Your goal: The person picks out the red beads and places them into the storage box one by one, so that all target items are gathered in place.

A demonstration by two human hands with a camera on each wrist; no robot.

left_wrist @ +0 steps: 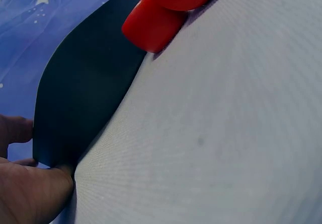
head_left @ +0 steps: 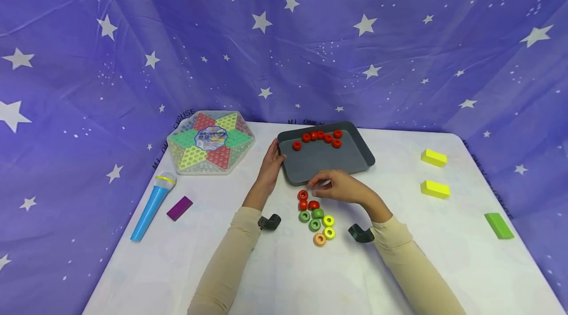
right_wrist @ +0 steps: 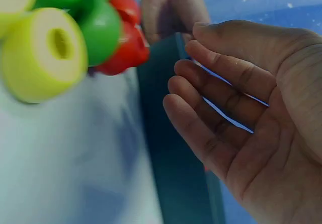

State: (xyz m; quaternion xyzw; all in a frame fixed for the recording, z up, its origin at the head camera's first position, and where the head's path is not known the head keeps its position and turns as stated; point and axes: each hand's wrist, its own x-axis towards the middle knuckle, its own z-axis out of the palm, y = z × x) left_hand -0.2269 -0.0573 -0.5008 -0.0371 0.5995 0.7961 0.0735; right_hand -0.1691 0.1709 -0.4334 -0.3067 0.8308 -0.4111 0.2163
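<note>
**Grey tray [head_left: 315, 163] held at its L wall by L grip [head_left: 268, 166]; R grip [head_left: 339, 187] by near rim**

A purple backdrop [head_left: 310, 58] w/ white stars is hung behind the white table [head_left: 399, 270], & beige sleeves [head_left: 235, 246] are stretched over the table from its near side.

The tray is set toward the table's far edge, approx. mid-table. A six-sided game set [head_left: 210, 138], star-patterned in red, yellow & green, is placed to its L.

By the L grip, the tray's side is pinched btwn thumb & fingers. In the R grip nothing is held; its fingers are loosely bent, & whether the rim is touched can't be told.

A blue toy mic [head_left: 150, 212] is laid just in front of the game set. Two yellow blocks [head_left: 435, 189] & a green block [head_left: 499, 226] are spread along the table's R side; a purple block [head_left: 179, 208] is laid near the mic. Black wrist cams [head_left: 269, 222] are worn, one per wrist.

Seven red beads [head_left: 337, 144] are grouped in the tray, mostly toward its far wall. Just outside its near side, a cluster is formed on the table: three loose reds [head_left: 313, 205], three green beads [head_left: 317, 213], two yellow beads [head_left: 333, 234] & one orange bead [head_left: 319, 244], the last being nearest the camera wearer.
</note>
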